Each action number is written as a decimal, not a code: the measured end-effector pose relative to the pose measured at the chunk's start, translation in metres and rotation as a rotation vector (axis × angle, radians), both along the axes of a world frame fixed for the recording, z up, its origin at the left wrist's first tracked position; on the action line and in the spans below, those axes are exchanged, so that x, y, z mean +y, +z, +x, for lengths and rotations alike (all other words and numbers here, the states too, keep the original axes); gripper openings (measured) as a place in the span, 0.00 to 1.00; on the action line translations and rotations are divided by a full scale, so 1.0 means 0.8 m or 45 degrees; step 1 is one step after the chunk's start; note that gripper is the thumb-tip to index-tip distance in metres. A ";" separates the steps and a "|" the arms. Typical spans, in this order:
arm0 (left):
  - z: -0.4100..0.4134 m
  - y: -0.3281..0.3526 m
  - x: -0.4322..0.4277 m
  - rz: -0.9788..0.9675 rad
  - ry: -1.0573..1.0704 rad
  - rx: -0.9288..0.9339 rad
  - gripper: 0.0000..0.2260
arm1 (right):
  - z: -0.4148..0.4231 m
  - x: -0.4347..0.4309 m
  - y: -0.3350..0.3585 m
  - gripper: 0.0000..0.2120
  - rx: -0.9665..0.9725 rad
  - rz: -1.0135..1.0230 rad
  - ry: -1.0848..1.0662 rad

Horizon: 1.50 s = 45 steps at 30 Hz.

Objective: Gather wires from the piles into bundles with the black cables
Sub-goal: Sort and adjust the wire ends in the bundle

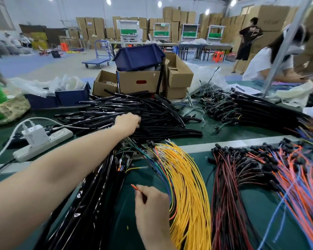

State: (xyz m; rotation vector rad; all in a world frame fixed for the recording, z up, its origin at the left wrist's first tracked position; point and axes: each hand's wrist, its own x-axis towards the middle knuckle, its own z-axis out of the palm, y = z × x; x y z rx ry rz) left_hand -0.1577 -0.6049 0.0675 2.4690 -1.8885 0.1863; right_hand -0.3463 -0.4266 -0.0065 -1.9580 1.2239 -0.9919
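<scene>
Within right grip [152,204], orange wire [135,187], tip poking out

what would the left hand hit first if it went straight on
Most likely the black cable pile: the left hand points into it, fingertips seemingly among the cables.

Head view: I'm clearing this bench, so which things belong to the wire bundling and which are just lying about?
In the job: black cables, under the left hand; orange wire, pinched by the right hand; yellow wires; red wires.
Lying about: power strip; cardboard boxes; blue bin; plastic bags.
</scene>
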 end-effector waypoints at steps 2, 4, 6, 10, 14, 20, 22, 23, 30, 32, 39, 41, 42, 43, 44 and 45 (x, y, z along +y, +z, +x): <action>-0.001 0.028 -0.001 -0.279 -0.045 0.316 0.09 | 0.000 0.001 0.000 0.11 0.013 -0.030 0.020; -0.005 0.066 0.005 -0.582 -0.122 0.627 0.10 | 0.000 0.002 -0.001 0.11 0.034 -0.042 0.045; -0.006 0.105 0.025 -0.770 -0.186 0.968 0.10 | 0.000 0.002 -0.001 0.12 0.050 -0.041 0.069; 0.012 0.137 0.121 -0.726 -0.352 1.355 0.18 | 0.001 0.004 0.001 0.11 0.073 -0.058 0.092; 0.029 0.105 0.216 -0.578 -0.189 1.407 0.17 | 0.002 0.008 0.002 0.10 0.022 -0.057 0.109; 0.021 0.059 0.301 0.050 0.041 1.963 0.17 | 0.004 0.010 0.006 0.10 -0.139 -0.079 0.099; 0.011 0.053 0.321 0.006 -0.092 1.970 0.18 | 0.004 0.011 0.006 0.10 -0.173 -0.089 0.095; 0.008 0.052 0.328 -0.119 -0.162 1.865 0.18 | 0.004 0.011 0.005 0.11 -0.184 -0.082 0.103; 0.003 0.054 0.362 -0.363 -0.533 0.893 0.29 | 0.003 0.013 0.005 0.11 -0.249 -0.097 0.133; 0.010 0.034 0.354 -0.319 -0.446 0.465 0.31 | 0.002 0.012 0.006 0.11 -0.286 -0.097 0.129; -0.007 -0.011 0.328 -0.050 -0.566 -0.358 0.11 | 0.000 0.010 0.006 0.10 -0.245 -0.126 0.080; -0.008 -0.012 0.325 -0.160 -0.735 -0.304 0.14 | -0.001 0.008 0.007 0.10 -0.245 -0.126 0.060; -0.008 -0.014 0.322 -0.142 -0.767 -0.250 0.15 | -0.002 0.007 0.007 0.10 -0.243 -0.126 0.058; -0.008 -0.019 0.319 -0.122 -0.805 -0.190 0.17 | -0.002 0.006 0.007 0.10 -0.239 -0.126 0.062; -0.010 -0.022 0.315 -0.065 -0.783 -0.079 0.17 | -0.002 0.006 0.007 0.10 -0.234 -0.127 0.069; -0.010 -0.028 0.312 -0.027 -0.717 0.040 0.16 | -0.002 0.007 0.007 0.10 -0.228 -0.125 0.078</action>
